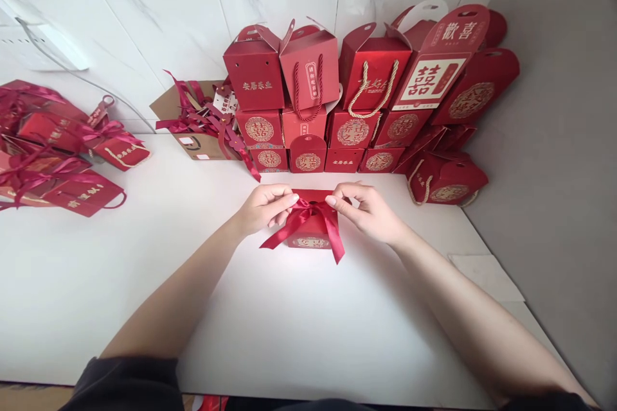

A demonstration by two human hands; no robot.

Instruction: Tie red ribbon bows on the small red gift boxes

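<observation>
A red gift box (311,228) with a gold emblem stands on the white table in front of me. A shiny red ribbon (333,231) is tied at its top, with two tails hanging down the front. My left hand (270,207) pinches the ribbon between thumb and forefinger at the left of the knot. On the other side, my right hand (364,209) pinches the ribbon at the right of the knot. Part of the box's top is hidden behind the ribbon and fingers.
Several stacked red gift boxes (354,131) stand against the tiled wall. A brown carton (202,149) holding ribbons and tags is left of them. More ribboned boxes (84,189) lie piled at far left. One box (446,176) sits by the grey right wall.
</observation>
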